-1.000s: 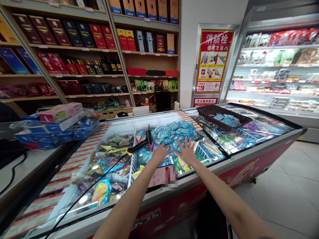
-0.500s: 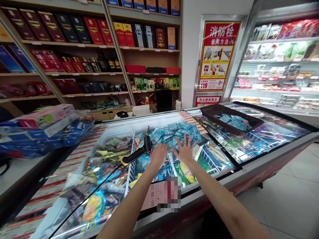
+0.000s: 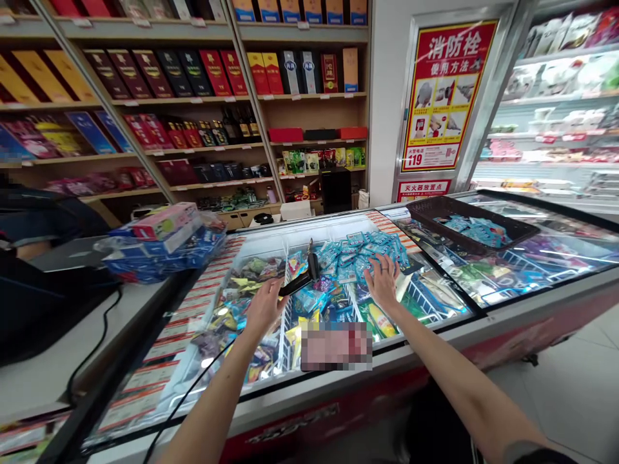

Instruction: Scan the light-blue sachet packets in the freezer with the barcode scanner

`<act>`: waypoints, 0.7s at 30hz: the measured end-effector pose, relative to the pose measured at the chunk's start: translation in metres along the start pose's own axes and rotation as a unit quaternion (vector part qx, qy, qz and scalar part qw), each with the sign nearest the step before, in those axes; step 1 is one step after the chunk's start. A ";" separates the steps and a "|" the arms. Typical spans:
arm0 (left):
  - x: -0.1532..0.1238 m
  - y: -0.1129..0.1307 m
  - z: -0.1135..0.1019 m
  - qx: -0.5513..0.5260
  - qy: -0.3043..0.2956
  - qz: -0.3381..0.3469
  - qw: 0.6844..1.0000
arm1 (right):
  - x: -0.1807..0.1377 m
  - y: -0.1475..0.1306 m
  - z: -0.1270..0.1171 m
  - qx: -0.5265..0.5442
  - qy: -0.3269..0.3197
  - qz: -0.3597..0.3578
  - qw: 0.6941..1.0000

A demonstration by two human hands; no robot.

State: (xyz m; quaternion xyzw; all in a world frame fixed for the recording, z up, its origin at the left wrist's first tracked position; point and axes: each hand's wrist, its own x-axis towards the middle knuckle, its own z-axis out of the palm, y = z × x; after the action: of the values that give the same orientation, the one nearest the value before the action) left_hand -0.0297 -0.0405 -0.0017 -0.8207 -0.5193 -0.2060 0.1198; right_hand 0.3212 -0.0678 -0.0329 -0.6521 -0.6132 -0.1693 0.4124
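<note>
My left hand (image 3: 265,304) is closed around the tail end of a black handheld barcode scanner (image 3: 300,281), which lies on the glass lid of a chest freezer (image 3: 251,403). My fingers hide the handle's end, and a cable runs from it toward me. To the right, my right hand (image 3: 384,283) is open, fingers spread, at the near edge of a heap of small blue sachets (image 3: 360,252) on the glass. Whether its fingertips touch the sachets I cannot tell.
A dark brown tray (image 3: 425,212) holding more blue sachets stands on the right lid. A phone (image 3: 336,347), partly blurred out, lies near the front edge. At left are stacked blue packages (image 3: 164,248) and a person's arm (image 3: 33,248). Shelves of boxes line the back.
My left hand has left the sachets and moved left onto the scanner's handle. My right hand stays by the heap, its fingers more bent. The view has turned left.
</note>
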 end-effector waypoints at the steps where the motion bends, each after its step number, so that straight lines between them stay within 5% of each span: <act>1: -0.002 -0.004 0.002 -0.002 -0.017 -0.007 1.000 | -0.002 -0.004 -0.004 0.017 0.000 -0.008 1.000; 7: 0.009 0.008 0.021 0.030 -0.085 -0.052 0.995 | -0.009 -0.034 -0.026 0.174 -0.055 -0.048 0.982; 12: 0.012 0.032 0.024 0.010 -0.037 -0.031 0.999 | -0.013 -0.060 -0.028 0.304 -0.238 0.021 0.922; 14: 0.014 0.048 0.019 -0.021 0.014 -0.008 1.000 | -0.014 -0.075 -0.023 0.398 -0.299 0.109 0.860; 16: 0.019 0.071 0.009 -0.053 0.049 0.028 0.997 | -0.011 -0.093 -0.017 0.532 -0.318 0.210 0.756; 18: 0.025 0.096 -0.003 -0.084 0.064 0.064 0.992 | -0.003 -0.109 -0.014 0.664 -0.267 0.269 0.644; 21: 0.032 0.125 -0.017 -0.128 0.043 0.081 0.988 | 0.018 -0.116 -0.021 0.776 -0.113 0.308 0.538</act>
State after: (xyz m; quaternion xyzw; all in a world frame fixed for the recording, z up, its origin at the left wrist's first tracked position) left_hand 0.0918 -0.0755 0.0300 -0.8589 -0.4150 -0.2953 0.0527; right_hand 0.2214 -0.0825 0.0311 -0.2390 -0.3074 0.5856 0.7110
